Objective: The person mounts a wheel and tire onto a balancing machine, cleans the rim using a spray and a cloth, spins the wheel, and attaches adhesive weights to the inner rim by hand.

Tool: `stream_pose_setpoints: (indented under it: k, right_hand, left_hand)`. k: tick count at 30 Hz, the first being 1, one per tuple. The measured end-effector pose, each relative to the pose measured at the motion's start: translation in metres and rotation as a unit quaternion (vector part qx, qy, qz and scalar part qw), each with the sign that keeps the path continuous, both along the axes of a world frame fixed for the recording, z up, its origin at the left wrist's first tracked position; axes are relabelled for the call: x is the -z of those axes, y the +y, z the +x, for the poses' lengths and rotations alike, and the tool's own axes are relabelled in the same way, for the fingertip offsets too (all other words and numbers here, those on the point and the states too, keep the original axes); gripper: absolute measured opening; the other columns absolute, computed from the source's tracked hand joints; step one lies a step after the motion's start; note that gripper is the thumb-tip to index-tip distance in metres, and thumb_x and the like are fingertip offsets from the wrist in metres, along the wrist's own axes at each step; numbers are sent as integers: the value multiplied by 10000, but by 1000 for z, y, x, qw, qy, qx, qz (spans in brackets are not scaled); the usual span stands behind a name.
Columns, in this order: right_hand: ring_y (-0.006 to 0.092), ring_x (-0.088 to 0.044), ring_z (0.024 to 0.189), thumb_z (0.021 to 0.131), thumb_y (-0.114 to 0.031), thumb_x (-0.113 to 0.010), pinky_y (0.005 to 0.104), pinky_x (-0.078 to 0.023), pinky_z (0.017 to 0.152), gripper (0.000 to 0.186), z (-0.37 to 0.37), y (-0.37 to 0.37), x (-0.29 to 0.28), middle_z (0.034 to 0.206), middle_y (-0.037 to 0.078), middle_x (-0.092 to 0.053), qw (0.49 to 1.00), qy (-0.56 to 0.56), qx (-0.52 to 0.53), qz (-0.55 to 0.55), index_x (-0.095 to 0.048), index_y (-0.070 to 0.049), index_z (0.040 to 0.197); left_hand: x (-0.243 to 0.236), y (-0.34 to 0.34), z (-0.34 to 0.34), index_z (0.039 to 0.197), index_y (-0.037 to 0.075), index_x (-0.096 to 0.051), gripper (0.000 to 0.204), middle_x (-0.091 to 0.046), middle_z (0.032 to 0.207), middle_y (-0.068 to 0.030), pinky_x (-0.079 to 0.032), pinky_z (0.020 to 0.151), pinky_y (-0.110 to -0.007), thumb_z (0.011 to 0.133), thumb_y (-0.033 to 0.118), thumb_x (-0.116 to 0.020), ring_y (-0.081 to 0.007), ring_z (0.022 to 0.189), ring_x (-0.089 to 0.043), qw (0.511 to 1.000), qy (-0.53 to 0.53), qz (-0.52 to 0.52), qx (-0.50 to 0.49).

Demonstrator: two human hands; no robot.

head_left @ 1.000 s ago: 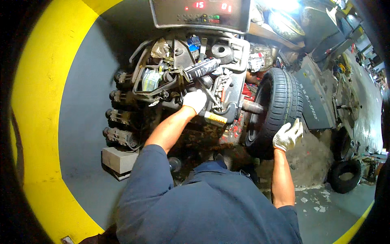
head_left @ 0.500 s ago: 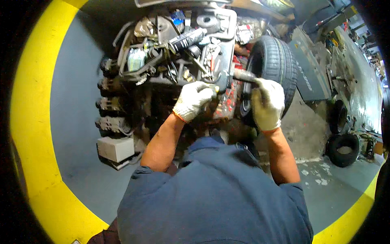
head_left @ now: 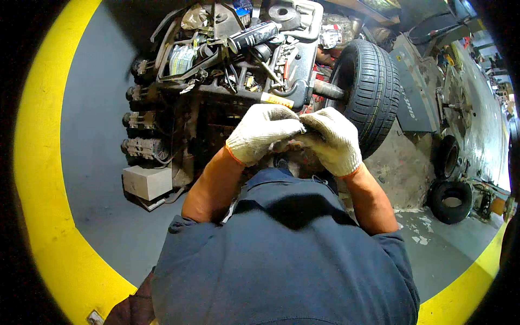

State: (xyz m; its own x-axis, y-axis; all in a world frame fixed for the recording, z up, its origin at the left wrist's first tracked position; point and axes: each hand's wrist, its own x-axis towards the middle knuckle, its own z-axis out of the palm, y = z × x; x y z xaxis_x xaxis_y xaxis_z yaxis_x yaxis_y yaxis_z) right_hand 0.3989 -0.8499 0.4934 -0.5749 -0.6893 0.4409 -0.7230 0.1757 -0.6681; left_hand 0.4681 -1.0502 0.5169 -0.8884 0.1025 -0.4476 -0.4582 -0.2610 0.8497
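My left hand [head_left: 264, 133], in a white knit glove with an orange cuff, is closed with its fingertips pinched together. Facing it, my right hand [head_left: 334, 142] wears a matching glove and is closed too. The fingertips of both meet in front of my chest, at the near edge of a cluttered tool cart [head_left: 307, 73]. Whatever is between them is small, dark and mostly hidden by the gloves. A yellow label [head_left: 277, 101] lies on the cart's edge just beyond my left fingers. Right of the hands stands an upright tyre [head_left: 374, 92], apart from them.
On the cart lie a black spray can [head_left: 253, 37], a roll of greenish-white material [head_left: 182, 59] and many loose tools. A white box [head_left: 147, 182] sits low at left, below several stacked metal parts [head_left: 142, 120]. Another tyre [head_left: 450, 202] lies on the floor at right.
My right hand has come left, away from the tyre, and now meets my left hand at the fingertips. The yellow label on the cart's edge now shows clearly.
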Motion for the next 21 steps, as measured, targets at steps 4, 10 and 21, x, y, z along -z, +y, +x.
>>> stream_pose_setpoints:
  k: [4,10,21]
  right_hand:
    - [327,-625,779,798,-177,-782,410,-516,673,322,0,3,-3,878,114,-651,1000,30,6,1,-679,-58,1079]
    - [314,-607,724,844,-126,-731,394,-505,626,317,8,4,0,823,111,-612,992,46,104,53,-668,-54,1147]
    - [309,-573,750,848,-41,-669,403,-495,649,431,15,6,-2,816,117,-556,987,94,110,68,-602,-28,1273]
  left_hand:
    - [3,4,-4,998,7,-698,272,-659,763,-11,-405,508,-204,880,249,-740,-57,580,-551,1000,-15,8,-4]
    - [5,12,-11,1012,-1,-698,232,-666,792,-11,-409,496,-193,889,195,-703,-46,574,-545,996,-72,22,-50]
    - [2,29,-1,1004,-49,-721,189,-711,868,-53,-521,690,-237,905,110,-698,-85,770,-639,996,28,-13,-83]
